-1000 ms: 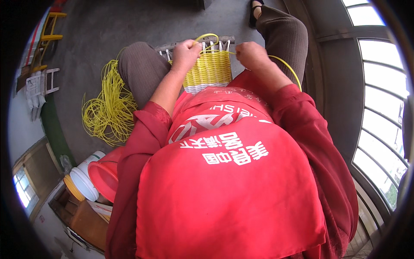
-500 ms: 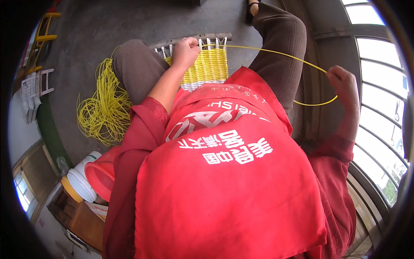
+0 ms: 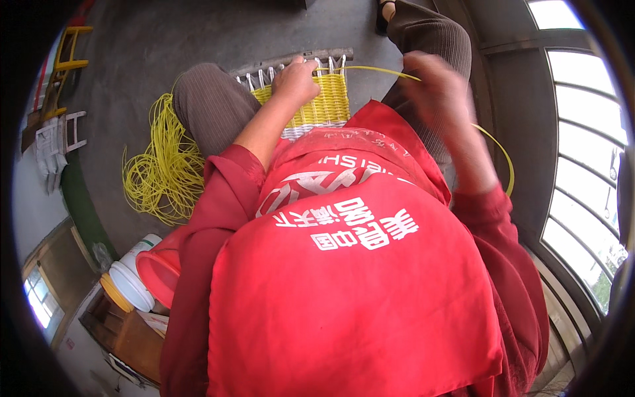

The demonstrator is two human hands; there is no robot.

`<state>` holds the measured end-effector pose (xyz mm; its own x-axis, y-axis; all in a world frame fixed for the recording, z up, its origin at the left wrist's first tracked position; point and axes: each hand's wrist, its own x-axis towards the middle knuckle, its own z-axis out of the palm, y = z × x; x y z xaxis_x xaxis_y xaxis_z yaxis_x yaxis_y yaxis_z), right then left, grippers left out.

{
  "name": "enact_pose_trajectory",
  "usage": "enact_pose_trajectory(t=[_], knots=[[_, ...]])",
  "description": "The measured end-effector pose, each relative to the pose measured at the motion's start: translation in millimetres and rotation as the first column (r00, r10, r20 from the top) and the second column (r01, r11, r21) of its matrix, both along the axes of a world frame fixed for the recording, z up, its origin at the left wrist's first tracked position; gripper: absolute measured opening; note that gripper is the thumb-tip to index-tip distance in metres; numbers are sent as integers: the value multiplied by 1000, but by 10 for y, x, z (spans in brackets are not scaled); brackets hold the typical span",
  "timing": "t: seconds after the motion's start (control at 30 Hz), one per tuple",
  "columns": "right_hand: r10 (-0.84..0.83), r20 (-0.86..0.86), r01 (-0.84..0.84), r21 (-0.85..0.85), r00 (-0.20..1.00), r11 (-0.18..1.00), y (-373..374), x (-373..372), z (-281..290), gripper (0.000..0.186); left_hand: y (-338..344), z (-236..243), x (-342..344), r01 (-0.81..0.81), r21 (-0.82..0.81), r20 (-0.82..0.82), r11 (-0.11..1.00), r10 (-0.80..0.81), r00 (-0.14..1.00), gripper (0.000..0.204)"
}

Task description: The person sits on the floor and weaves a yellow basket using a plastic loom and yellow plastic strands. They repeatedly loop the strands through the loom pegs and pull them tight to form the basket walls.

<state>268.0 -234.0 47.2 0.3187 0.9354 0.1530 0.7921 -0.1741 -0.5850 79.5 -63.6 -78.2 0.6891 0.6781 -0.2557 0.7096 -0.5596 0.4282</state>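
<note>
Between my knees is a woven panel (image 3: 324, 102) of yellow cord with a white band at its near end. White strands (image 3: 331, 65) run from it to a wooden bar (image 3: 334, 54) at the far edge. My left hand (image 3: 296, 83) lies over the panel's far part, fingers closed among the strands; what they pinch is hidden. A yellow cord (image 3: 370, 68) leads right from beside those fingers to my right hand (image 3: 436, 86), which is blurred but closed on it above my right knee. The cord's loose part curves beyond my right forearm.
A tangled heap of yellow cord (image 3: 162, 169) lies on the floor left of my left knee. White buckets (image 3: 132, 281) and a red basin (image 3: 159, 268) stand at lower left by a wooden cabinet (image 3: 135, 337). Barred windows (image 3: 585, 159) line the right side.
My right hand has swung inward from the far right toward the panel, keeping the yellow cord. My left hand has shifted slightly right along the strands.
</note>
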Motion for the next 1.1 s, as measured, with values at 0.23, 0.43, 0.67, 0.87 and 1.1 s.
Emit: enact_pose_trajectory(t=[0.23,0.43,0.67,0.87,1.1], knots=[[-243,-357,89,-396,902,914,466,-498,-1270,35,14,42,25,-3,-25,-43,1000,2,999,42],[-324,-490,255,-206,809,945,653,-501,-1413,29,-25,36,-19,0,-27,-27,1000,-1,1000,43],[-361,-562,290,-216,744,932,695,-465,-1674,16,-80,3,-39,-6,23,23,1000,5,1000,41],[-570,-737,234,-521,363,821,602,-458,-1678,14,-91,19,-38,55,49,-82,997,-51,995,35],[-662,-720,251,-615,208,747,683,-394,-1764,13,-166,-7,-34,60,159,38,986,-66,997,13]])
